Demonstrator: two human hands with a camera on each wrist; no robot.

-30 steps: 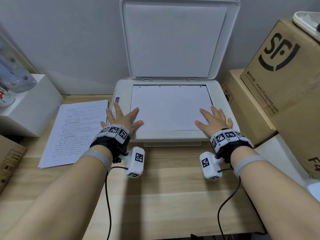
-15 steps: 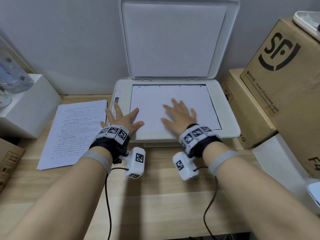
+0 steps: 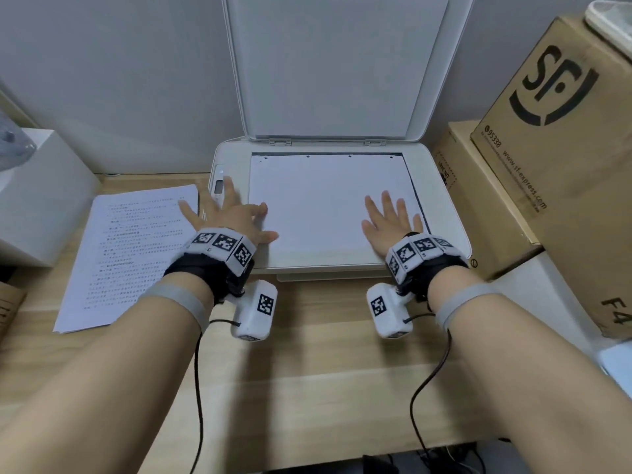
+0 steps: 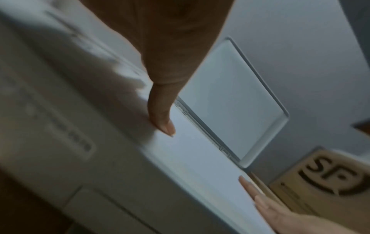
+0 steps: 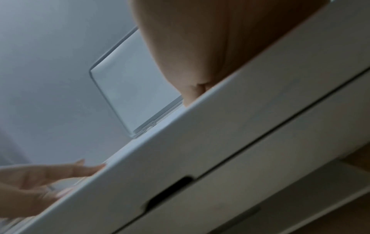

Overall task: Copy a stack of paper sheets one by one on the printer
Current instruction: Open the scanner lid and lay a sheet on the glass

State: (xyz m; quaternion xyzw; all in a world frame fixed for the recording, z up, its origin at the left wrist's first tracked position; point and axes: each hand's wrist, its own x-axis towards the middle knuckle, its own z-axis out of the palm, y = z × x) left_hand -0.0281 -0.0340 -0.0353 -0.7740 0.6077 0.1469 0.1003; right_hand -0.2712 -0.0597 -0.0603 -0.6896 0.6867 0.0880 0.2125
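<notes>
The printer [image 3: 338, 213] is sitting at the back of the worktop [image 3: 307, 371] with its lid [image 3: 337, 66] standing upright against the wall, which is leaving the scanning glass open for loading. A single sheet [image 3: 328, 203] is lying on the glass with its blank side up, probably so that the printed side is facing the scanner. Its far edge is sitting close to the dark strip along the back of the glass, and a dark sliver is showing beside its right edge, so it looks squared toward the left.

Both hands are spread flat, holding nothing. The right hand [image 3: 390, 220] is resting palm down on the near right part of the sheet, most likely to flatten it and keep it from sliding. The left hand [image 3: 227, 217] is lying over the printer's left edge near the control strip [image 3: 219, 186], its thumb reaching onto the sheet's near left corner; whether it is pressing there I cannot tell.

The stack of printed pages [image 3: 133, 251] is waiting on the worktop just left of the printer, within easy reach for the next sheet. Cardboard boxes [image 3: 547, 138] are crowding the right side.
</notes>
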